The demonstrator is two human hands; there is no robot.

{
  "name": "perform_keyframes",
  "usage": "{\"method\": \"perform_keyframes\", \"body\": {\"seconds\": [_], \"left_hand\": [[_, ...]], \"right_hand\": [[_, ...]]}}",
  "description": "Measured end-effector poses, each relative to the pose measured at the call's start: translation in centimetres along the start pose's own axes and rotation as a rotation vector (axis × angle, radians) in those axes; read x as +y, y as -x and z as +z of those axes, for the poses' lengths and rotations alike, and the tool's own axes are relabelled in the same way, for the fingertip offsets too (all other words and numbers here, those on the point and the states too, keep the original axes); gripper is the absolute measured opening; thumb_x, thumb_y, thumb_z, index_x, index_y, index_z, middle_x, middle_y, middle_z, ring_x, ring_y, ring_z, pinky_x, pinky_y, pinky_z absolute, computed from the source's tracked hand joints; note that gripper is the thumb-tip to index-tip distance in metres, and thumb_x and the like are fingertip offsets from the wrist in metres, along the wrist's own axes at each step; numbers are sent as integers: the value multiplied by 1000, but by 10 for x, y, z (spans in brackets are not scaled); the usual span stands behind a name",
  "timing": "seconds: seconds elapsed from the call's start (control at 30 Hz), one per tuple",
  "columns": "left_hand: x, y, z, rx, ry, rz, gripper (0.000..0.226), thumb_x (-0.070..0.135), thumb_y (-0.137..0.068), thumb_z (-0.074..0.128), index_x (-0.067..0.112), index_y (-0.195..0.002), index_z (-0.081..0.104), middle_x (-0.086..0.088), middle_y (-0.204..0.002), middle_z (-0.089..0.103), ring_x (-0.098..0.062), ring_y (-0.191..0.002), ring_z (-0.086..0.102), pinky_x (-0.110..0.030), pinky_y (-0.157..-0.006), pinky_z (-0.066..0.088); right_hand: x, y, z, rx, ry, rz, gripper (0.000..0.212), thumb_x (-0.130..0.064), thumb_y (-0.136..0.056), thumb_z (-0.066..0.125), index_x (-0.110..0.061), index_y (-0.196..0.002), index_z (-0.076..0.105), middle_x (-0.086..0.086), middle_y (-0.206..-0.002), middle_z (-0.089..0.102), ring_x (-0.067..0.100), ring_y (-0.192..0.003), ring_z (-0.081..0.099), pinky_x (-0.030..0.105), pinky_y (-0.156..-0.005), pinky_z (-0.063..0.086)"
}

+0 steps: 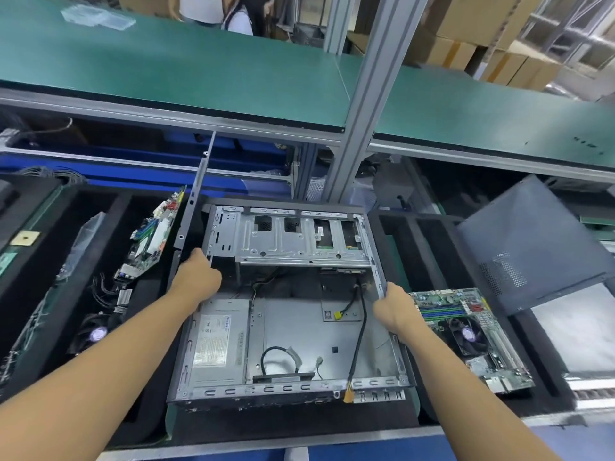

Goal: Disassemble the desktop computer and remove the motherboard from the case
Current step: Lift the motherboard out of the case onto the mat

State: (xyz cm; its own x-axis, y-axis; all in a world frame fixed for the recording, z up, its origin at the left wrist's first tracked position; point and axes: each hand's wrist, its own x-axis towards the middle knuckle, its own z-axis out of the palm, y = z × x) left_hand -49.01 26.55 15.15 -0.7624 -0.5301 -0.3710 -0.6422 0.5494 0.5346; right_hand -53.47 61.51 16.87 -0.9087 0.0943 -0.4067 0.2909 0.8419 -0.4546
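An open grey desktop case [299, 331] lies flat in front of me, its floor bare apart from loose cables. A power supply [216, 341] sits in its near left corner and a drive cage [289, 241] spans the far end. My left hand [196, 274] grips the case's left wall near the cage. My right hand [396, 307] grips the right wall. A green motherboard [466, 331] with a fan lies outside the case, just right of my right hand. Another motherboard [156, 231] leans upright to the left.
A grey side panel [532, 244] leans at the right. Black foam trays [50, 261] on the left hold fans and cables. A vertical aluminium post [359, 128] rises behind the case, under a green shelf [199, 71]. A person stands beyond the shelf.
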Motion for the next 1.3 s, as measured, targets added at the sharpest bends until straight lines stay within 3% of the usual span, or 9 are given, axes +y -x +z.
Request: {"method": "perform_keyframes", "body": {"seconds": [0.1, 0.2, 0.33, 0.47, 0.63, 0.83, 1.1, 1.23, 1.3], "left_hand": [[-3, -5, -3, -7, 55, -10, 30, 2, -92, 43, 3, -121, 39, -14, -107, 47, -27, -82, 48, -30, -52, 33], [-10, -9, -4, 11, 146, -42, 26, 0, -90, 42, 2, -116, 42, -15, -108, 50, -27, -83, 47, -31, -61, 39], [-14, -7, 1, 8, 314, -64, 24, -3, -88, 42, 3, -111, 45, -16, -105, 52, -30, -88, 50, -33, -73, 43], [-8, 0, 9, -26, 451, -86, 24, -4, -88, 41, 7, -108, 43, -9, -95, 49, -21, -78, 46, -29, -64, 40], [2, 9, 28, -42, 576, -129, 22, -4, -88, 40, 6, -107, 40, -8, -92, 46, -19, -74, 43, -28, -60, 37], [14, 25, 51, -19, 752, -224, 32, -5, -87, 41, 6, -116, 38, -11, -95, 50, -21, -74, 48, -27, -56, 40], [27, 38, 85, -80, 916, -328, 40, -9, -85, 49, 8, -116, 30, -5, -97, 42, -20, -89, 44, -34, -87, 40], [28, 42, 101, -96, 1078, -380, 35, -7, -85, 51, 7, -114, 37, -8, -93, 46, -17, -73, 43, -28, -66, 42], [27, 43, 107, -162, 1146, -394, 38, -6, -84, 54, 5, -117, 38, -12, -100, 47, -22, -80, 46, -36, -72, 49]], "right_hand": [[-9, 2, -9, -6, 83, -31, 12, -6, -87, 44, -7, -98, 47, 12, -98, 56, 28, -78, 53, 31, -63, 39], [-27, 3, -27, 33, 178, -71, 19, -9, -87, 46, -6, -106, 51, 12, -101, 57, 34, -87, 55, 32, -71, 41], [-54, 4, -56, 73, 282, -132, 22, -10, -88, 47, -5, -109, 51, 13, -103, 58, 35, -88, 56, 33, -70, 42], [-72, 1, -83, 99, 357, -168, 25, -10, -88, 47, -6, -112, 51, 13, -105, 60, 34, -87, 58, 32, -64, 43], [-84, -8, -106, 157, 436, -194, 23, -9, -88, 46, -8, -111, 48, 13, -105, 60, 35, -88, 57, 36, -69, 44], [-108, -13, -124, 331, 569, -293, 20, -11, -85, 50, -16, -105, 48, 9, -98, 60, 34, -79, 54, 36, -68, 42], [-157, -13, -148, 550, 714, -500, 23, -13, -87, 57, -19, -110, 55, 10, -99, 64, 36, -85, 61, 36, -65, 39], [-166, -9, -146, 620, 736, -594, 29, -10, -84, 60, -21, -111, 58, 9, -98, 66, 36, -83, 64, 34, -61, 37], [-170, -7, -145, 680, 736, -666, 39, -6, -81, 59, -22, -116, 58, 10, -94, 67, 37, -80, 64, 33, -59, 36]]}}
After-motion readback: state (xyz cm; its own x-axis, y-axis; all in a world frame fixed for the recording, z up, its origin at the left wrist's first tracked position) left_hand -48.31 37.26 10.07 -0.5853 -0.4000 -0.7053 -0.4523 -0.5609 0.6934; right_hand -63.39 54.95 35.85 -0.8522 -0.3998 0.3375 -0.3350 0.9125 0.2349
